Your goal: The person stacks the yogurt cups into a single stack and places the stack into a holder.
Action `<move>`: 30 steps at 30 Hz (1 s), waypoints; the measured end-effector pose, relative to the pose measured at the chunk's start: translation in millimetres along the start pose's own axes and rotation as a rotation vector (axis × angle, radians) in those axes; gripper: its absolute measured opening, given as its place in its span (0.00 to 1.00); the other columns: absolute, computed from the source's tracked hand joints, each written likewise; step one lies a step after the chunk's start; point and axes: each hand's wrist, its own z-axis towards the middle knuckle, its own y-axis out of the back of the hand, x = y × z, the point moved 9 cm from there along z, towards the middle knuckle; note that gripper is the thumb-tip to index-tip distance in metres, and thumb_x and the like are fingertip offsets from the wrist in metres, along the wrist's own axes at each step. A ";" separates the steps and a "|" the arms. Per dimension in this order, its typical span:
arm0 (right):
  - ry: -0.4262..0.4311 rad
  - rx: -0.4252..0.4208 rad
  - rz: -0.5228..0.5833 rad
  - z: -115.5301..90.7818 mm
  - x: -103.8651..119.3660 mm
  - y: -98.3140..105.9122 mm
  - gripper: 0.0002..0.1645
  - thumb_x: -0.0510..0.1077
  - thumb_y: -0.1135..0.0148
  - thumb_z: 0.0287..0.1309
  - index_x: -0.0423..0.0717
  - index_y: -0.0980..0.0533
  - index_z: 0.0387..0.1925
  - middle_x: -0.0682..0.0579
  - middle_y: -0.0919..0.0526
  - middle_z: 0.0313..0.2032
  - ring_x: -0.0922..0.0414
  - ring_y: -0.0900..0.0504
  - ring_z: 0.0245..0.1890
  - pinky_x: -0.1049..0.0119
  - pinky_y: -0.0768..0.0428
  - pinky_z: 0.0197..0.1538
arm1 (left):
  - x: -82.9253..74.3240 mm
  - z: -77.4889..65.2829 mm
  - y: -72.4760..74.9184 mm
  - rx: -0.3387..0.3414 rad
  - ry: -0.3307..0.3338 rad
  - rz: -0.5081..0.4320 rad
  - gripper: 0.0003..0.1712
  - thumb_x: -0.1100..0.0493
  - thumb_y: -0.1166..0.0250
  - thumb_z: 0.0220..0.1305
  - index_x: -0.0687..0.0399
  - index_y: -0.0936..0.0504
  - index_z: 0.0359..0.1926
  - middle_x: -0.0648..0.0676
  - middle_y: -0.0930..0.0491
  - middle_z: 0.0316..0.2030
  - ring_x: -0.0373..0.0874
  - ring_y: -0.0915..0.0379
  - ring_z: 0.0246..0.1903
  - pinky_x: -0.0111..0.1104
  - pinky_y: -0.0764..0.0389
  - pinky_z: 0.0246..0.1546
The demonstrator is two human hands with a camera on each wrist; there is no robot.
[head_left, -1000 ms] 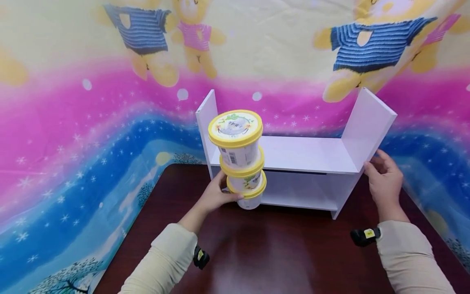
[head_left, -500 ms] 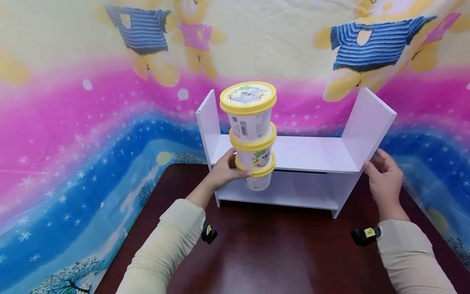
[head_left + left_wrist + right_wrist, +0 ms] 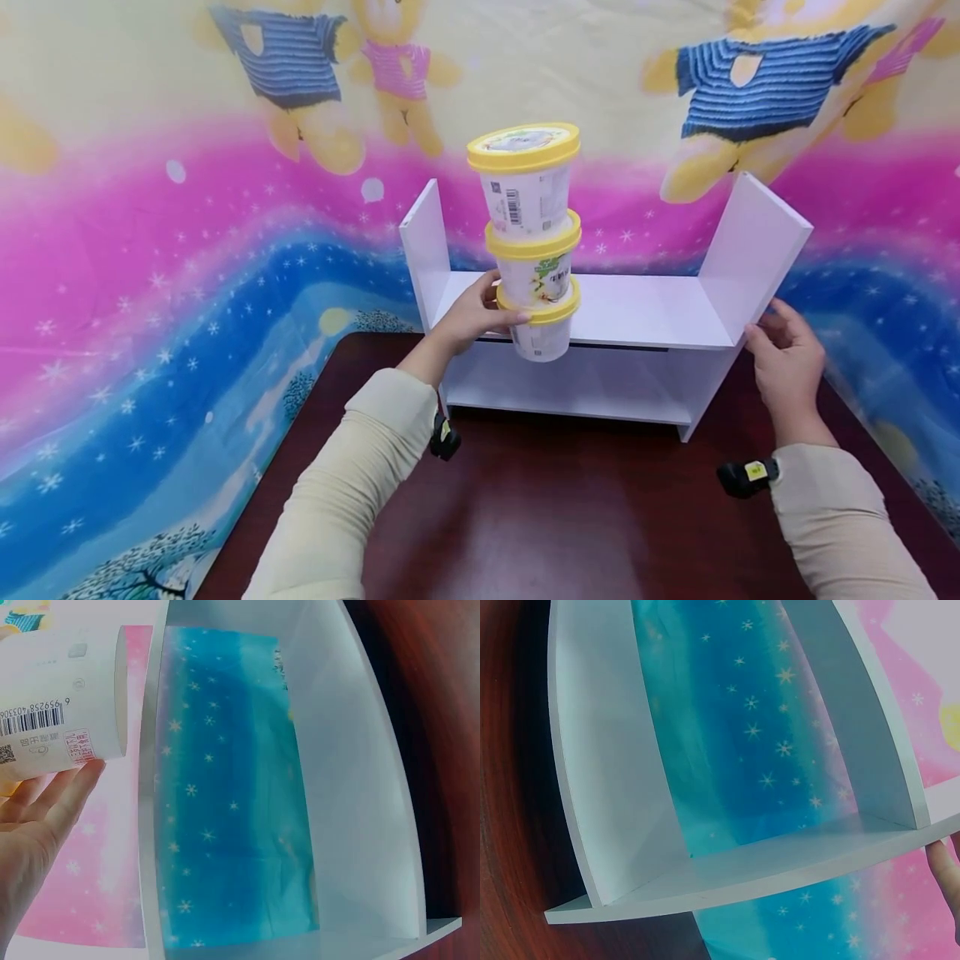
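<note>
Three white tubs with yellow lids stand stacked one on another, leaning slightly, in front of the white shelf unit. My left hand grips the stack low down, thumb in front near the lowest lid. In the left wrist view the lowest tub lies against the fingers, its printed side and barcode showing. At the unit's right side panel my right hand touches the outer face with thumb and fingers. The right wrist view shows a fingertip against the panel's outside.
The unit has an upper board and a lower board between two side panels. It stands on a dark red-brown table. Behind hangs a printed cloth with bears and snowflakes.
My left hand has raised the stack of tubs and carried it to the right and toward the shelf, up to the upper board's height. The right hand stays at the side panel.
</note>
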 end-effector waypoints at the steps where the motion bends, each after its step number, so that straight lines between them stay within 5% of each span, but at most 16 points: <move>1: 0.003 0.001 -0.010 0.1 0.4 -0.1 0.25 0.30 0.43 0.48 0.46 0.28 0.51 0.60 0.24 0.31 0.67 0.26 0.30 0.83 0.29 0.32 | 0.0 2.8 1.0 -0.008 0.008 0.012 0.38 0.64 0.35 0.47 0.51 0.43 0.60 0.59 0.30 0.48 0.50 0.31 0.43 0.41 0.26 0.35; 14: -0.014 0.004 0.065 0.6 1.4 -3.5 0.24 0.30 0.42 0.47 0.44 0.28 0.50 0.58 0.23 0.32 0.65 0.25 0.31 0.82 0.29 0.31 | 9.2 36.4 9.1 -0.074 0.082 0.104 0.42 0.55 0.32 0.44 0.42 0.41 0.60 0.51 0.31 0.48 0.47 0.31 0.43 0.44 0.27 0.33; 30: -0.032 -0.043 0.096 -1.1 -1.6 1.2 0.23 0.30 0.41 0.46 0.44 0.26 0.48 0.58 0.23 0.30 0.65 0.25 0.30 0.82 0.29 0.31 | 16.5 53.2 12.6 -0.189 0.138 0.156 0.49 0.50 0.29 0.39 0.44 0.45 0.62 0.52 0.35 0.53 0.46 0.36 0.47 0.41 0.26 0.34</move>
